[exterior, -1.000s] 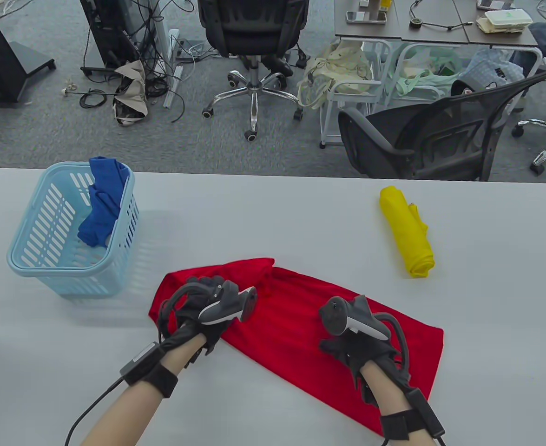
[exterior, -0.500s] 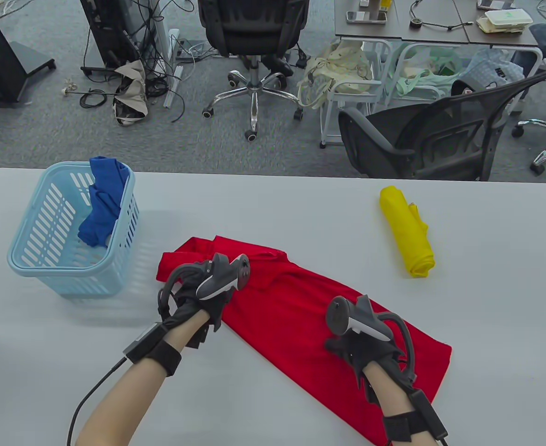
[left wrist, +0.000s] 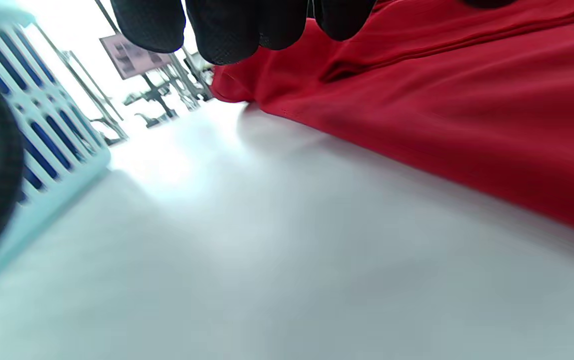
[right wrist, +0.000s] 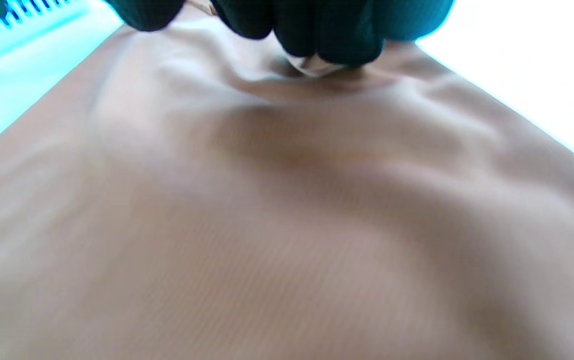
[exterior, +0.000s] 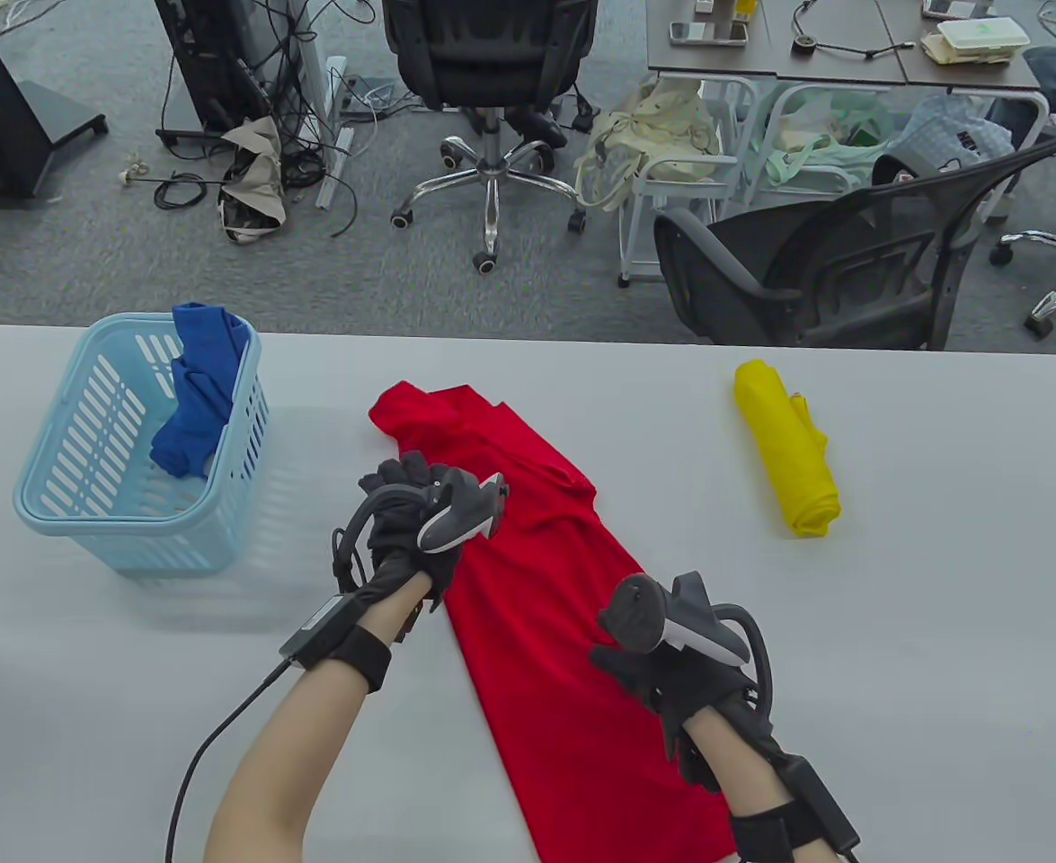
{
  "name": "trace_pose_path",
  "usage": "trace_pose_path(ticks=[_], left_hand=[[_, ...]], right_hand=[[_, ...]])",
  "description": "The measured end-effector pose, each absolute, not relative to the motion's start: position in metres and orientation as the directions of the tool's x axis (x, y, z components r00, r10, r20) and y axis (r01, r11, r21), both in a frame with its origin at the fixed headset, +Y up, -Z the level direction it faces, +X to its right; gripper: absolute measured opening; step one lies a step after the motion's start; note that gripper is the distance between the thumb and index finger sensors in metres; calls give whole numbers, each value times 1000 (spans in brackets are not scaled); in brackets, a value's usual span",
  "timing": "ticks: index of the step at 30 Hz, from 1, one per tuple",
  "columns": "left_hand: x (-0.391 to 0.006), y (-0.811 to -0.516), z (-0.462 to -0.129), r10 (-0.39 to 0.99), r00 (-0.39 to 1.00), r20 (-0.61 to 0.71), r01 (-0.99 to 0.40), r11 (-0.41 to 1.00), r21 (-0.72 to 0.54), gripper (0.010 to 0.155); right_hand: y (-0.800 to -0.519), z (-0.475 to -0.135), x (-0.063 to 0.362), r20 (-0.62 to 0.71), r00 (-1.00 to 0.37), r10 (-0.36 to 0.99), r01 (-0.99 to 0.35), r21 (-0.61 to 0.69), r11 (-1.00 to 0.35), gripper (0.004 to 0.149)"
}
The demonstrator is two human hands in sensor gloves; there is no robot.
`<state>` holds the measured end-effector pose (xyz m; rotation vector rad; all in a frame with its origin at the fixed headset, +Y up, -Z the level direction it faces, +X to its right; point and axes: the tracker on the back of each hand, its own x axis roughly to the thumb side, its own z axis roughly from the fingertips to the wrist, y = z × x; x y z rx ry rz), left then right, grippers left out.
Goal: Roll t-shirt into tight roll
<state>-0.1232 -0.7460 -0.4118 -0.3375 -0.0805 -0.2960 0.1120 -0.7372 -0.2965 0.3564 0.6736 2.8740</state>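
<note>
item: red t-shirt (exterior: pixel 528 575), folded into a long band, lying slantwise on the table (exterior: pixel 941 629). landmark: light blue basket (exterior: pixel 69 521). the band's collar end lies just right of the basket's far corner, and the rest runs away from the basket toward the table's near edge. not yet rolled.

risks, as judged:
- band sits askew and wrinkled near the collar; a roll begun now would likely wind crooked and loose.
- folded layers may slide apart if one hand drags while the other pins, widening the band.
- collar end lies near the basket; a sweep that way could nudge it.

left hand (exterior: pixel 411 526): on the band's basket-side edge, below the collar, fingers (left wrist: pixel 247 27) curled down at the cloth. grasp: cannot tell whether it pinches the fabric or merely rests there.

right hand (exterior: pixel 662 670): farther from the basket, on the band's opposite edge, fingertips (right wrist: pixel 317 35) bunched and pressing into the cloth, a small pucker under them; appears to pinch fabric.

other: blue cloth (exterior: pixel 195 395) in the basket; yellow roll (exterior: pixel 788 449) well away from the basket, beyond the shirt.
</note>
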Motion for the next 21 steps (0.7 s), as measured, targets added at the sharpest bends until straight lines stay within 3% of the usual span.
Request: trace_pose_path(ticks=[2, 4, 5, 7, 9, 10, 12, 15, 17, 18, 21], left_hand=[[-122, -755, -404, -96, 978, 183, 167, 887, -430, 83], [-123, -771, -403, -24, 972, 234, 159, 800, -578, 86], [-128, -777, -406, -207, 952, 223, 299, 779, -551, 86], [-133, -772, -410, -318, 918, 236, 393, 807, -441, 86], [-134, -759, -404, -287, 937, 201, 346, 845, -407, 78], [-132, -753, -398, -267, 927, 262, 355, 847, -394, 73], [-131, -749, -387, -149, 910, 387, 313, 859, -405, 74], [-129, -762, -368, -21, 931, 366, 207, 853, -479, 84], [-129, -788, -360, -66, 928, 366, 266, 806, -529, 85], [-128, -797, -355, -157, 912, 380, 360, 750, -555, 85], [-126, -796, -343, -84, 920, 382, 301, 774, -557, 86]], right_hand=[[-748, -300, 111, 221, -954, 205, -79, 474, -877, 66], [-762, -298, 107, 232, -959, 164, -18, 527, -849, 66], [-762, -291, 102, 268, -956, 122, 41, 532, -846, 71], [-754, -283, 93, 321, -942, 95, 83, 499, -863, 69], [-743, -271, 78, 375, -914, 153, 64, 508, -859, 65], [-739, -268, 70, 395, -905, 159, 65, 496, -866, 62], [-736, -267, 60, 409, -904, 126, 82, 453, -888, 60], [-744, -274, 56, 406, -908, 107, 85, 427, -900, 67], [-758, -278, 59, 403, -904, 144, 86, 500, -862, 66], [-761, -278, 62, 401, -899, 175, 80, 544, -835, 67], [-747, -283, 71, 399, -900, 178, 53, 504, -862, 62]])
